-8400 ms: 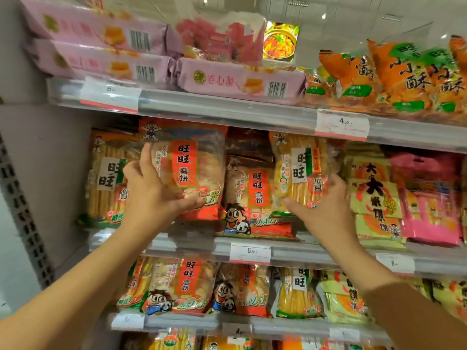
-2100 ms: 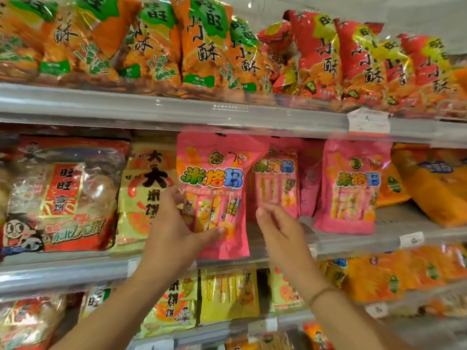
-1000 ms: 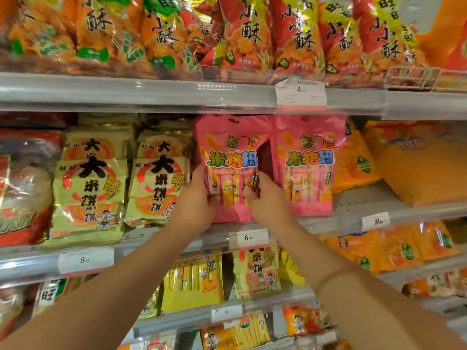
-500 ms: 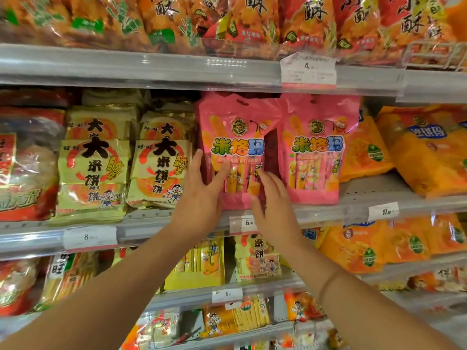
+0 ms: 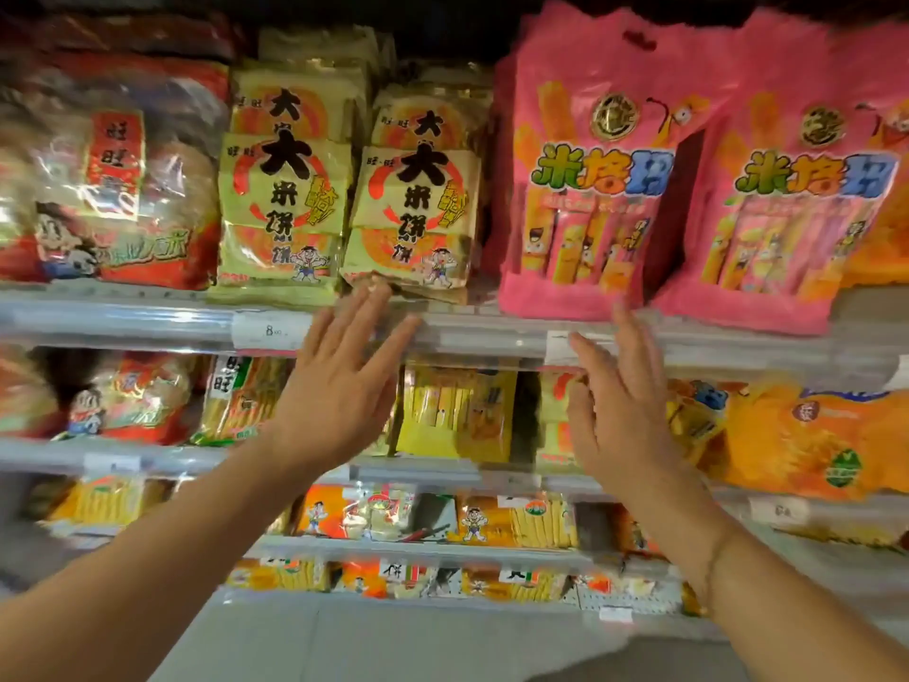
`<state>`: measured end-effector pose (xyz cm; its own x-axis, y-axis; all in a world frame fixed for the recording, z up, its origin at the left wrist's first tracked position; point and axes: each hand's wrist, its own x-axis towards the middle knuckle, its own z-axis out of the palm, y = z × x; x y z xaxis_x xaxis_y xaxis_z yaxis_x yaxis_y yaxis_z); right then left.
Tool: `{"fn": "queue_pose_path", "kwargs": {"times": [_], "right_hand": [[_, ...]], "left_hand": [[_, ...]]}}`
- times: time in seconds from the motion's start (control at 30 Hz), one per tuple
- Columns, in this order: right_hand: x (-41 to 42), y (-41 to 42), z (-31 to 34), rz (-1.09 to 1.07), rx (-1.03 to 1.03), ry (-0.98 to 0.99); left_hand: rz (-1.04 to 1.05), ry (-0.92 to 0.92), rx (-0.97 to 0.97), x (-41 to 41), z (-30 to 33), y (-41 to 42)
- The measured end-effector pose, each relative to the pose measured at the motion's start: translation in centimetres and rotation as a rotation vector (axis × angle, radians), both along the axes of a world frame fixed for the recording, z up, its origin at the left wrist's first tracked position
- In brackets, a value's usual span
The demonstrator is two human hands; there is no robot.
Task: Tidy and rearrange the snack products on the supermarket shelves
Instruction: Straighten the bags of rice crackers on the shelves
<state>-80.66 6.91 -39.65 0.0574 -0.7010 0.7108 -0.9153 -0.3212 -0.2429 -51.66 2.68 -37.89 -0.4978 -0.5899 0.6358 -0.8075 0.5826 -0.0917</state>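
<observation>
Two pink snack bags stand upright side by side on the shelf, the left pink bag [image 5: 585, 179] and the right pink bag [image 5: 797, 189]. Left of them stand two stacks of yellow-green rice cracker packs [image 5: 413, 189], and a red cracker bag [image 5: 113, 179] at the far left. My left hand [image 5: 344, 386] hangs in front of the shelf rail [image 5: 467, 337] with straight, spread fingers, holding nothing. My right hand [image 5: 620, 411] is also flat and empty, its fingertips just under the left pink bag.
Lower shelves hold yellow stick-snack packs [image 5: 452, 411], large orange bags [image 5: 811, 435] at the right and small mixed packs [image 5: 442, 519] below. Price tags [image 5: 270, 329] sit on the shelf rails. The grey floor shows at the bottom.
Both hands have let go of the left pink bag and dropped below the shelf edge. The view has tilted down, so the top shelf is out of sight.
</observation>
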Motion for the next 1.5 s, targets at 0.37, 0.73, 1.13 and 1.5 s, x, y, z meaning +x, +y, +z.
{"fn": "queue_pose_path", "kwargs": {"times": [0.37, 0.73, 1.13, 1.5], "right_hand": [[-0.2, 1.2, -2.6, -0.082, 0.079, 0.198], [-1.7, 7.7, -10.9, -0.145, 0.770, -0.151], [-8.1, -1.8, -11.6, -0.324, 0.822, -0.820], [-9.6, -4.9, -12.4, -0.384, 0.814, -0.590]], "left_hand": [[0.139, 0.067, -0.055, -0.8, -4.0, 0.4], [0.077, 0.345, 0.753, -3.5, -13.4, 3.6], [0.644, 0.519, 1.034, -8.5, -13.7, -3.4], [0.398, 1.161, 1.035, -8.1, -12.3, -2.3]]}}
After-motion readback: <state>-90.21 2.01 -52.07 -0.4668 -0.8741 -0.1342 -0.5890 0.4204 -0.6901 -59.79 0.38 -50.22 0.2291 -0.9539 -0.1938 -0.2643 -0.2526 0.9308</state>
